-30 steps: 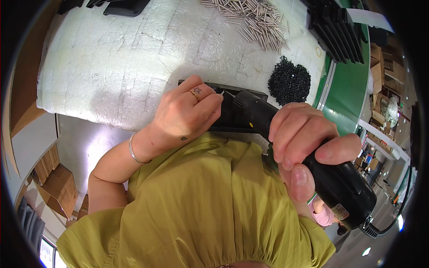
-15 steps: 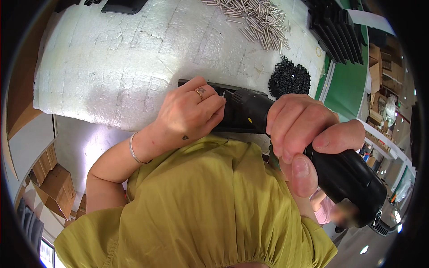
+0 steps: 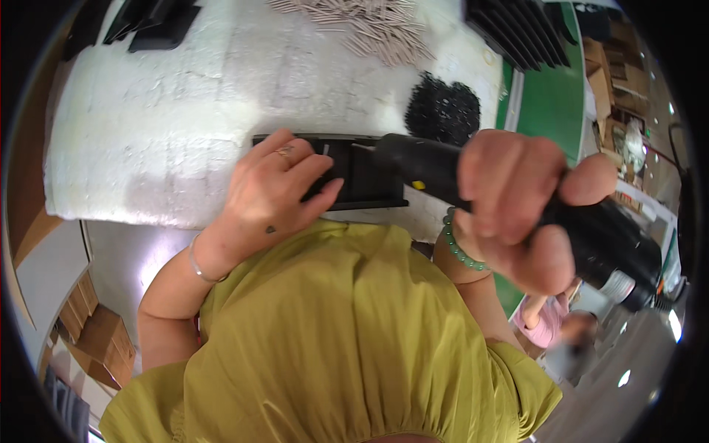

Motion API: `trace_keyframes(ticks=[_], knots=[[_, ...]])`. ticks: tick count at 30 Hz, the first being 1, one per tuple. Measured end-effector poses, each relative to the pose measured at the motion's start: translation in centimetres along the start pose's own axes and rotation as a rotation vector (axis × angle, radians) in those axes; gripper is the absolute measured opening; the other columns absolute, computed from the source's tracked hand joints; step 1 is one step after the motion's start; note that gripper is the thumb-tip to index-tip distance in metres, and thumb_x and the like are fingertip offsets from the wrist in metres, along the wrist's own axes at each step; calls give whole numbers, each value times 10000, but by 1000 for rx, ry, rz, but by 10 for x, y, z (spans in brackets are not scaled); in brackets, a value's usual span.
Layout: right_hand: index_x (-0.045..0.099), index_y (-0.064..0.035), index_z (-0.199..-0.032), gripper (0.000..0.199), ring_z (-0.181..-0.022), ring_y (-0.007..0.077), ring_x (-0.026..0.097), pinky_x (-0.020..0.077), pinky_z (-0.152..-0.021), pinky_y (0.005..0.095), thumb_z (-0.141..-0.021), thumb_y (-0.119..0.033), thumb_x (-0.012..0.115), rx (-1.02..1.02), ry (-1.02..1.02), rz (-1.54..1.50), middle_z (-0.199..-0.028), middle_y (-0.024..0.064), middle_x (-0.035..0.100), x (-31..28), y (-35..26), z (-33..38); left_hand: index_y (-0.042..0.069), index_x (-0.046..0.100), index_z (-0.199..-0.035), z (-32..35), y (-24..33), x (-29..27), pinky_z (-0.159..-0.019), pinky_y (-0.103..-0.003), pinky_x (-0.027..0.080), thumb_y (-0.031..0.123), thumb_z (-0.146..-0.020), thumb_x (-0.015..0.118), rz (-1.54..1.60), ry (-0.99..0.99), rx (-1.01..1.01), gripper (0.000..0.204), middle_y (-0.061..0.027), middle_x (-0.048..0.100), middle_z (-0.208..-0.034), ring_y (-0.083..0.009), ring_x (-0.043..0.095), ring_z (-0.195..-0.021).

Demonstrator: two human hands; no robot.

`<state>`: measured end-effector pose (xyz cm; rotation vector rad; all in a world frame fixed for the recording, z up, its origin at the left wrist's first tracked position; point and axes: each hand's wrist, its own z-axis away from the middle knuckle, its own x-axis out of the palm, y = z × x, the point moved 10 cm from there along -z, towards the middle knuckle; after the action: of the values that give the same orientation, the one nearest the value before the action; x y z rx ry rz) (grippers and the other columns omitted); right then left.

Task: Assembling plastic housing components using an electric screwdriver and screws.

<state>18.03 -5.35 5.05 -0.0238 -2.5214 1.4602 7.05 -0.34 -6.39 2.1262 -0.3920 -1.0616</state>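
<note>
My left hand [image 3: 269, 199], with a ring and a thin bracelet, lies flat on a black rectangular plastic part [image 3: 362, 173] that rests on the white table [image 3: 155, 125]. My right hand [image 3: 521, 207], wearing a green bead bracelet, is wrapped around the thick black handle of a power tool [image 3: 591, 236]. The tool's front end [image 3: 413, 159] sits on the black part, just right of my left fingers. My yellow-green top fills the lower part of the view.
A heap of pale thin sticks [image 3: 362, 26] lies at the table's far edge. A pile of small black pieces [image 3: 443, 107] sits behind the part. Stacked black parts [image 3: 509, 33] stand far right, others [image 3: 148, 22] far left. Another person [image 3: 550, 325] is at lower right.
My right hand has lifted the tool's handle higher and brought its front end onto the black part. My left hand stays on the part.
</note>
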Motion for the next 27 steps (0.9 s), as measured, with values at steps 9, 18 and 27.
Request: trace_keyframes(ticks=[9,18,27], knots=[[430,-26,-1032,301,-476,136,396,364,-461,284,-747,-7,524,-15,380,148,-597,59,444,-78,-11,60,139,544,-1200,-2,7,27,-949,-430,361,226,-548,800,-164,-376,-48,707,-96,503,-1183,-289,459,-1105],[416,-44,-1045,318,-485,142,413,360,-488,299,-751,-41,539,-112,381,93,-613,53,445,-75,-33,67,116,594,-1099,-31,45,43,-993,-481,323,192,-646,717,-160,-346,172,476,-88,510,-1143,-296,428,-1149],[460,-102,-1006,276,-506,64,445,348,-564,237,-756,-157,561,-156,260,133,-615,-54,477,-47,-74,55,83,658,-898,-54,61,48,-868,-390,445,59,-709,673,86,-237,346,191,-44,612,-776,-242,554,-894]])
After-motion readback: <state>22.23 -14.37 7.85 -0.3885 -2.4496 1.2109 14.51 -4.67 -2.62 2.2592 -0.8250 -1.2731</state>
